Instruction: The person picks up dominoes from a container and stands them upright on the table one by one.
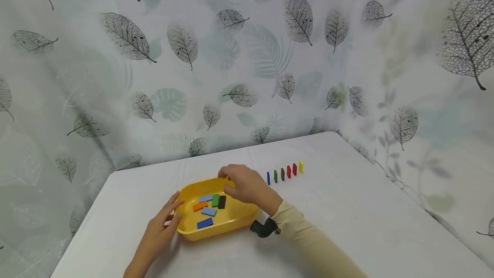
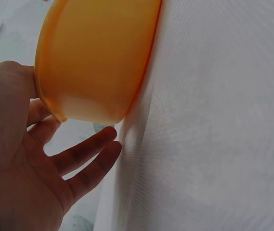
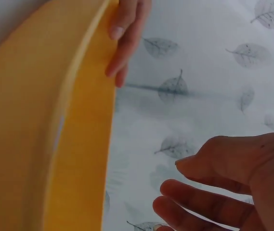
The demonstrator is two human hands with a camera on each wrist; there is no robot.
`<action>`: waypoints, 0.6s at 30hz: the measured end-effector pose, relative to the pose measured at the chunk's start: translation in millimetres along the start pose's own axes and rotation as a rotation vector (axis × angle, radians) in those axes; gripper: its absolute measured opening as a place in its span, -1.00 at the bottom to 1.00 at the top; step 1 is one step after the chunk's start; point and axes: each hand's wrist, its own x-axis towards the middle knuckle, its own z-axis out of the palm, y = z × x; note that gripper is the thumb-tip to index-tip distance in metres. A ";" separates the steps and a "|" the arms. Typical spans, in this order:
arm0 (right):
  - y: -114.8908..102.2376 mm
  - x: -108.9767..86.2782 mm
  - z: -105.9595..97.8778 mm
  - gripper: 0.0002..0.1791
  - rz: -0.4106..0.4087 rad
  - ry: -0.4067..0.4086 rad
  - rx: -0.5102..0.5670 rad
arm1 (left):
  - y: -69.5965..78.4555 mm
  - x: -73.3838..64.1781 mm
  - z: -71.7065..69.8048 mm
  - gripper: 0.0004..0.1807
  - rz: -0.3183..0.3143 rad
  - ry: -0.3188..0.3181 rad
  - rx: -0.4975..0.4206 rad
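Observation:
A yellow plastic basin (image 1: 227, 228) lies on the white table with several coloured domino blocks inside, among them a green block (image 1: 215, 200), a black block (image 1: 221, 202) and an orange block (image 1: 200, 206). At the basin's left end my left hand (image 1: 158, 228) holds the rim; in the left wrist view two of its fingers (image 2: 86, 154) stretch out below the basin wall. Over the basin's far right side is my right hand (image 1: 247, 185), its fingers loosely bent and a gap between thumb and fingertips. Nothing shows in that gap in the right wrist view.
Several dominoes stand upright in a slanting row behind and right of the basin, from a blue domino (image 1: 268, 178) to a yellow domino (image 1: 301, 167). A leaf-patterned curtain (image 1: 216, 76) hangs behind the table (image 1: 347, 209). A black strap (image 1: 264, 228) is at the right wrist.

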 end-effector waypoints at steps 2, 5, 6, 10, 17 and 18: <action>-6.8 3.3 10.1 -0.70 -0.009 -0.047 -0.026 | 0.9 -0.1 -0.5 -0.56 -0.001 -0.001 0.002; -14.2 8.0 25.7 -0.68 -0.030 -0.108 -0.080 | 1.6 -0.2 -0.9 -0.57 -0.004 0.002 0.007; -15.9 9.4 30.8 -0.68 -0.037 -0.127 -0.090 | 1.7 -0.3 -0.9 -0.57 -0.004 0.004 0.010; -17.5 14.1 51.2 -0.66 -0.030 -0.194 -0.103 | 1.1 -0.2 -1.1 -0.57 0.002 0.006 0.013; -14.4 20.6 74.9 -0.72 -0.034 -0.239 -0.079 | 0.3 0.7 -0.6 -0.58 -0.017 -0.003 0.015; -14.0 21.9 77.7 -0.74 -0.032 -0.249 -0.076 | 0.2 0.8 -0.4 -0.58 -0.018 -0.003 0.014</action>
